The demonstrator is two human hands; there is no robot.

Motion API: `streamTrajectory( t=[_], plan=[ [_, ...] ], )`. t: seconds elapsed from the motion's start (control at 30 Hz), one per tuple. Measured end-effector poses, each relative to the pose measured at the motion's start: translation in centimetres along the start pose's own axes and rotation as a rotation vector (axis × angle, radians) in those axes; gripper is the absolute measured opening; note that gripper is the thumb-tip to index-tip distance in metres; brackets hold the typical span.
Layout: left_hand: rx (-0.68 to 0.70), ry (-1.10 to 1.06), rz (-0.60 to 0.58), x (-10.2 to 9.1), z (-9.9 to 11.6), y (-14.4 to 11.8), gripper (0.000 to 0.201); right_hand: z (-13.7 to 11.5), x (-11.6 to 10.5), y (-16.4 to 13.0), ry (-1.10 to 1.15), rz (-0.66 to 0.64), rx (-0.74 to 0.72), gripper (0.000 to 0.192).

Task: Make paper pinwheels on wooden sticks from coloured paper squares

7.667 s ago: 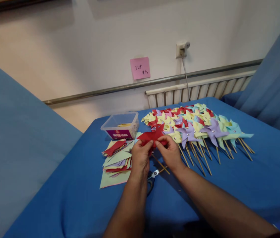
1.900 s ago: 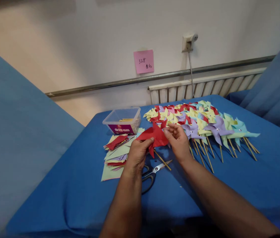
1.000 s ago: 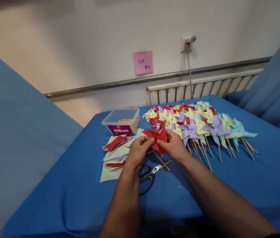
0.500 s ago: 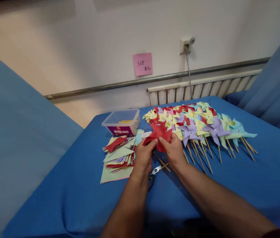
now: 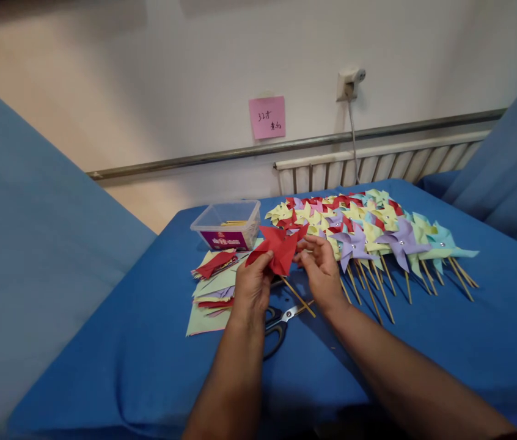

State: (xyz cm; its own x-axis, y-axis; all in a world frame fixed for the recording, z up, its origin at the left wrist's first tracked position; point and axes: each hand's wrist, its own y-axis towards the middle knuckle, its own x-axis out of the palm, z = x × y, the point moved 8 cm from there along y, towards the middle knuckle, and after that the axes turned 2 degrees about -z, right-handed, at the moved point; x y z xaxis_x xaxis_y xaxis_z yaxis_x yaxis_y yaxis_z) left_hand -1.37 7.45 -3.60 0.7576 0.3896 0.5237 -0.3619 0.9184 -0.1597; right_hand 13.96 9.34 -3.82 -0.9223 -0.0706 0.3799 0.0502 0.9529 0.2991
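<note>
The left hand's fingertips (image 5: 265, 260) are pinching the near edge of the folded red paper pinwheel head (image 5: 278, 245), thumb and forefinger clamped together on it, while the left hand (image 5: 250, 288) is holding it just above the blue cloth-covered tabletop (image 5: 423, 342). The right hand (image 5: 321, 275) is working beside it, its fingers (image 5: 310, 243) curling loosely toward the red paper's right tip and looking lightly closed on it, though how firmly they are gripping I cannot tell. The red paper is sitting between both hands, near the middle of the tabletop, in front of the clear plastic box with the purple label (image 5: 227, 225). A thin wooden stick (image 5: 298, 297) is lying under the hands, crossing the black-handled scissors (image 5: 277, 324). To the left, the loose stack of cut coloured paper squares (image 5: 215, 287) is spreading toward the left edge; to the right, the rows of finished paper pinwheels on wooden sticks (image 5: 368, 235) are filling the far right area. The risk, as I judge it: the folded flaps are springing open if that pinch slackens, or the thin paper is creasing or tearing at the centre under too hard a squeeze. A drifting right wrist is also brushing close to the finished rows and could be knocking them askew
</note>
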Motion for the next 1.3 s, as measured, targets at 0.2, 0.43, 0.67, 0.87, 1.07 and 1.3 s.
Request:
streamTrajectory(
  t=[0.2, 0.43, 0.67, 0.87, 1.07, 1.3],
  plan=[
    [0.023, -0.040, 0.015, -0.6, 0.8, 0.3, 0.024, -0.5, 2.1, -0.7, -0.189, -0.248, -0.100, 0.029],
    [-0.019, 0.021, -0.053, 0.2, 0.0, -0.1, 0.023, -0.5, 1.5, 0.1, -0.219, -0.198, -0.126, 0.008],
    [-0.045, 0.104, -0.108, 0.6, -0.8, -0.4, 0.024, -0.4, 0.9, 0.2, -0.138, -0.120, -0.022, 0.016],
    [-0.040, 0.135, -0.130, 0.9, -1.0, -0.4, 0.025, -0.2, 0.5, 0.1, -0.156, -0.066, 0.024, 0.019],
    [-0.059, 0.142, -0.124, 1.2, -1.1, -0.7, 0.024, -0.1, 0.1, 0.2, -0.228, -0.041, 0.031, 0.020],
    [-0.067, 0.151, -0.114, 1.1, -1.2, -0.6, 0.025, -0.1, 0.0, 0.2, -0.263, -0.031, 0.016, 0.019]
  ],
)
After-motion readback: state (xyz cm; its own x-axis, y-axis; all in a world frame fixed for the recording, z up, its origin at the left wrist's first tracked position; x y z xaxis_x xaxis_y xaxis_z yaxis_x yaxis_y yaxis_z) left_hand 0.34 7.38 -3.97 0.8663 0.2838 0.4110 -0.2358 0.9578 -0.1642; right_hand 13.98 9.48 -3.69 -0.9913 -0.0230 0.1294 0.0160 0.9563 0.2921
